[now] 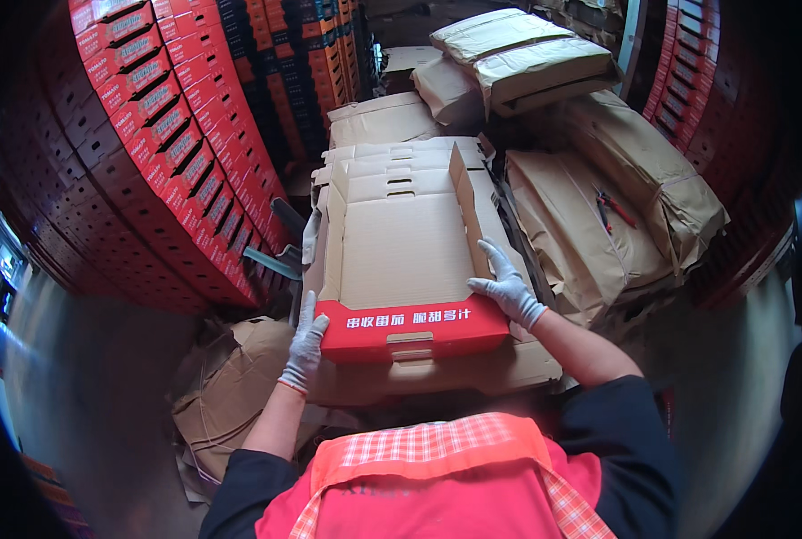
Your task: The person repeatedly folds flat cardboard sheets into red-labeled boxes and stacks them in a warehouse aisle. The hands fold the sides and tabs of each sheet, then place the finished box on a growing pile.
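Note:
A partly folded cardboard tray (pixel 405 242) lies in front of me, plain brown inside with a red printed front wall (pixel 356 337). Its side walls stand up, while the far end lies flat or nearly so. My left hand (pixel 305 349), in a pale glove, grips the near left corner, thumb by the red wall and fingers along the outer side. At the near right corner, my gloved right hand (pixel 509 289) holds the side wall, its thumb toward the inside and its fingers spread. Beneath the tray lies a stack of flat cardboard blanks (pixel 437 382).
Tall stacks of red cartons (pixel 163 117) rise on the left. Paper-wrapped bundles (pixel 545 67) are piled at the back and right. Red-handled pliers (pixel 618 211) rest on one bundle. A torn paper-wrapped bundle (pixel 239 382) sits low at left, below a pale green bar (pixel 272 262).

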The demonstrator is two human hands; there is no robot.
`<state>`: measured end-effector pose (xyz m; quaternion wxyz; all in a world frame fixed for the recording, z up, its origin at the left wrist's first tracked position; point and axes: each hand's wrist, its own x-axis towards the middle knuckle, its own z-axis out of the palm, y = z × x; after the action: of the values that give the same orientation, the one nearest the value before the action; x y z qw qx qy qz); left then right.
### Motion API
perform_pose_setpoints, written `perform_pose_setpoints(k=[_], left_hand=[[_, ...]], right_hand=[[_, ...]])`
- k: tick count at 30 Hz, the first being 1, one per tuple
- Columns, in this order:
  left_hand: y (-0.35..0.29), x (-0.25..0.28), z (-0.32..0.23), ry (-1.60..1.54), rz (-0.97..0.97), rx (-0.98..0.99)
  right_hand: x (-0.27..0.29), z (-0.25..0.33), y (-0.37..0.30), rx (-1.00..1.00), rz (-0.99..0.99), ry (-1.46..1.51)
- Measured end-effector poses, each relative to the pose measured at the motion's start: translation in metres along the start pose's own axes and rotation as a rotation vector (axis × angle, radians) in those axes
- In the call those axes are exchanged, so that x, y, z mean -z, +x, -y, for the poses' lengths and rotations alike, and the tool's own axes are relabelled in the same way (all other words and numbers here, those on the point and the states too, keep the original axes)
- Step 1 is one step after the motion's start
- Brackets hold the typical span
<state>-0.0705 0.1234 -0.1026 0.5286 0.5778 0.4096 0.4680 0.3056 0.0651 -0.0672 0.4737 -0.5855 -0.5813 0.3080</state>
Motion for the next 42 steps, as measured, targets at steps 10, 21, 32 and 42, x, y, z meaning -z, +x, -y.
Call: perform_pose_setpoints(k=[10,21,32,42], left_hand=[[-0.050,-0.078,0.017,-1.046,-0.238,0.264],[-0.077,-0.139,-0.045,-0.428,0.772,1.091],[0.009,-0.129,-0.255,0.893,0.511,-0.851],[0.039,-0.129,-0.252,0.868,0.783,-0.625]], right_hand=[[0.062,0.140,0.024,-0.037,0.168,0.458],[-0.021,0.272,0.006,0.521,0.262,-0.936],[0.029,0.241,0.011,0.515,-0.094,-0.643],[0.077,0.245,0.003,0.309,0.141,-0.556]])
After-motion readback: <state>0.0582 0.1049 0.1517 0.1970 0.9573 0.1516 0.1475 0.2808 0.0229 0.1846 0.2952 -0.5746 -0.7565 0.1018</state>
